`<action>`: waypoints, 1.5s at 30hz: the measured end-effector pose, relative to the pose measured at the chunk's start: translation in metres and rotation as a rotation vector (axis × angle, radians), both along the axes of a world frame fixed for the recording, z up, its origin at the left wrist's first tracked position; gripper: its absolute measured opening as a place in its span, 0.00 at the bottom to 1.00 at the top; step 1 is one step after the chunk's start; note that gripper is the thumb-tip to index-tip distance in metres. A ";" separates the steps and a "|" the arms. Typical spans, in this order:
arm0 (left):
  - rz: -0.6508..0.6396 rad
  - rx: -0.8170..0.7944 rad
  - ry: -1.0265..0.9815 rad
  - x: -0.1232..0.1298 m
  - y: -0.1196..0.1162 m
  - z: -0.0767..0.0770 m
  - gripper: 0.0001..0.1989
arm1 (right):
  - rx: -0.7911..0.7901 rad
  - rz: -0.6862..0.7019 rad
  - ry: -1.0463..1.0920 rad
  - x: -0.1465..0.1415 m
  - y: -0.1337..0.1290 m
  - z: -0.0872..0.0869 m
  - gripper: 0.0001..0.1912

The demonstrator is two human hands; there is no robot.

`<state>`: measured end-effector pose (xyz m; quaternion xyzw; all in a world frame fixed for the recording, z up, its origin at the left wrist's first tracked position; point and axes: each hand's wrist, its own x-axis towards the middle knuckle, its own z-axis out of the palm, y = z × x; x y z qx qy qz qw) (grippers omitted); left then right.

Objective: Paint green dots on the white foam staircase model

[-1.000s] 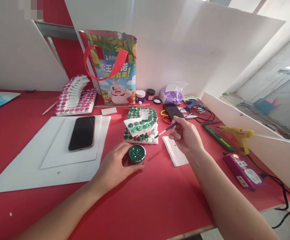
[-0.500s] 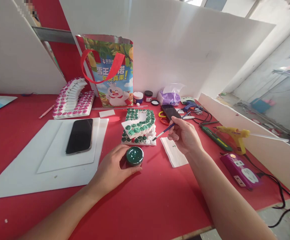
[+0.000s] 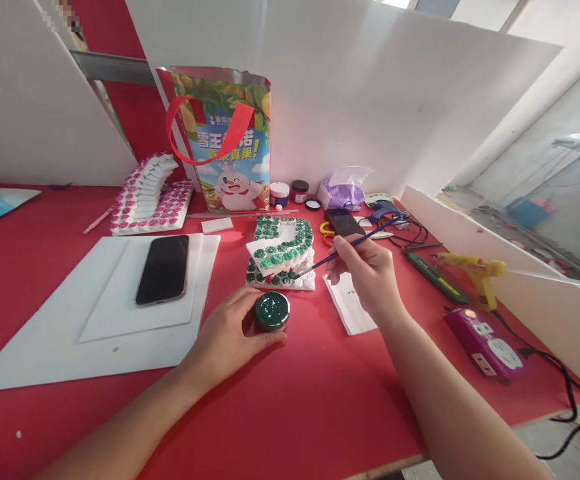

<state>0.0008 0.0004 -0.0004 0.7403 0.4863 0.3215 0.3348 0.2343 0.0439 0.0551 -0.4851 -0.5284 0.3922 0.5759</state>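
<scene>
My left hand (image 3: 233, 328) is wrapped round a small open jar of dark green paint (image 3: 273, 311) that stands on the red table. Between the fingers of my right hand (image 3: 363, 267) is a thin blue paintbrush (image 3: 343, 248). Its tip touches or hovers just over the lower front of a white model (image 3: 285, 233) covered in small rosettes. Most rosettes are green; those at the lower right are white. A folded white tissue (image 3: 349, 308) with small green marks lies under and beside my right hand.
A phone (image 3: 163, 270) rests on white boards (image 3: 105, 360) at left. Behind stand a pink-dotted model (image 3: 145, 200), a colourful bag (image 3: 235, 153), paint jars and a tissue pack (image 3: 343, 193). At right lie a green cutter (image 3: 434, 277), yellow glue gun (image 3: 475, 272) and purple power box (image 3: 485, 343).
My right hand has moved slightly left with the brush, and the brush tip has gone from the white rosettes to the green ones. My left hand still holds the jar.
</scene>
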 end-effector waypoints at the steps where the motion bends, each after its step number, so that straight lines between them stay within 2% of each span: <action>1: 0.000 0.002 -0.001 0.000 0.000 0.000 0.23 | 0.024 0.009 -0.032 -0.002 -0.001 -0.001 0.21; 10: -0.010 0.019 -0.016 0.001 0.001 0.001 0.23 | 0.065 0.071 -0.189 -0.009 -0.006 -0.011 0.20; 25: -0.012 0.029 -0.017 0.000 0.000 0.000 0.23 | 0.074 0.093 -0.287 -0.014 -0.009 -0.012 0.19; 36: -0.008 0.052 -0.025 0.000 0.001 -0.001 0.23 | 0.060 0.103 -0.291 -0.014 -0.009 -0.010 0.21; 45: 0.000 0.026 -0.002 0.000 0.001 0.000 0.23 | 0.071 0.063 -0.247 -0.008 -0.007 -0.010 0.18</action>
